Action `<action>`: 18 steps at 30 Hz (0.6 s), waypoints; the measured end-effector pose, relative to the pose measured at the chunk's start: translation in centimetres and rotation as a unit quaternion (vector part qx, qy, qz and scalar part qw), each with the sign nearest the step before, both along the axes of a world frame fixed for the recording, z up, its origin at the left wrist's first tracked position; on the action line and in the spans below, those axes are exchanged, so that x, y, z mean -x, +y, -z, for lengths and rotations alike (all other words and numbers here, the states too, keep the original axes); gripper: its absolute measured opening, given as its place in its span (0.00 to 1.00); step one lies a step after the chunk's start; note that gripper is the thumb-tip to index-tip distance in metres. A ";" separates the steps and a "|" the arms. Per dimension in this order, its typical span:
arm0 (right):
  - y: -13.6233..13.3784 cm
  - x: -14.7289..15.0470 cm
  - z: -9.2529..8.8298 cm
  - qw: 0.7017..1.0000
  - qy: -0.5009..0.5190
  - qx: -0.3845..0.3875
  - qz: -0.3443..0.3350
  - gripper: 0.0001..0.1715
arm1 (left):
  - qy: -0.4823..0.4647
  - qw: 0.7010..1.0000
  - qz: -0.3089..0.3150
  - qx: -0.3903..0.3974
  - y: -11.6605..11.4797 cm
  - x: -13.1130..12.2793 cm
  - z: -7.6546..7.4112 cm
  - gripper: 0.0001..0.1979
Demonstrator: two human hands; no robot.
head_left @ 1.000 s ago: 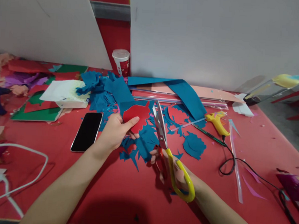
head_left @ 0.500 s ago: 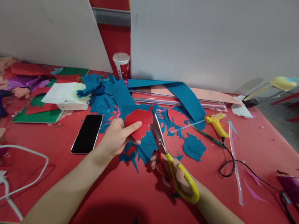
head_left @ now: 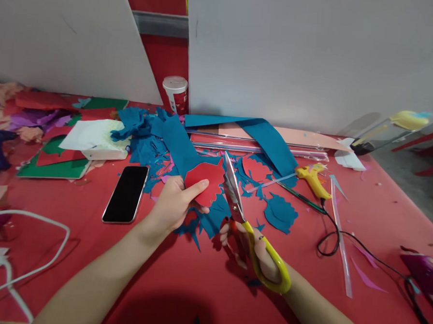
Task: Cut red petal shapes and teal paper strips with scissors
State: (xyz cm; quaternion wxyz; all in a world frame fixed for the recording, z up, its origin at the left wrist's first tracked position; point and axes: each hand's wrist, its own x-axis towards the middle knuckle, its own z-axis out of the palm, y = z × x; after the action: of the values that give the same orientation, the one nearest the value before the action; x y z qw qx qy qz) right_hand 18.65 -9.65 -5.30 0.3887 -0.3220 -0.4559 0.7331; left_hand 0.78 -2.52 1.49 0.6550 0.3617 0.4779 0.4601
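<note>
My left hand (head_left: 176,198) pinches a red paper cutout (head_left: 205,175) between thumb and fingers; its right edge is scalloped. In my right hand (head_left: 262,251) are scissors (head_left: 244,221) with one yellow and one red handle, fingers wrapped through the loops. The blades point up and away, just right of the red cutout's edge. Beneath both hands lie blue crepe paper scraps (head_left: 215,217). A blue scalloped petal stack (head_left: 281,213) rests to the right, and another red scalloped cutout (head_left: 256,169) lies behind the blades.
A phone (head_left: 125,194) lies left of my left hand. A yellow glue gun (head_left: 314,179) with a black cord sits at right, beside a clear glue stick (head_left: 341,241). Behind are a paper cup (head_left: 175,94), a blue crepe strip (head_left: 268,140) and a tissue pack (head_left: 94,138).
The red cutout has shifted slightly right and down with my left hand, and has tilted a little. The scissor blades now stand a bit farther from its edge.
</note>
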 end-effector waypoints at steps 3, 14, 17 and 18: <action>0.0 0.1 -0.1 1.000 -0.008 0.015 0.003 0.34 | 0.004 1.000 0.013 0.003 -0.2 -0.2 0.2 0.10; -0.1 0.0 -0.2 0.999 -0.029 0.032 -0.002 0.38 | 0.005 1.000 0.005 -0.015 -0.4 -0.3 0.7 0.08; -0.1 0.0 -0.2 1.000 -0.024 0.018 -0.005 0.38 | 0.009 1.000 0.005 -0.011 -0.5 -0.4 0.6 0.09; -0.1 0.0 -0.2 1.000 -0.024 0.017 -0.004 0.38 | 0.012 1.000 0.006 -0.009 -0.5 -0.4 0.6 0.09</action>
State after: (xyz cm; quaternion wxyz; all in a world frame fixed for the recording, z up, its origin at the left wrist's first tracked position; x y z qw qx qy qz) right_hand 18.62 -9.78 -5.08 0.3692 -0.3447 -0.4537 0.7342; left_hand 1.19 -3.03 0.88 0.6492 0.3757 0.4793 0.4557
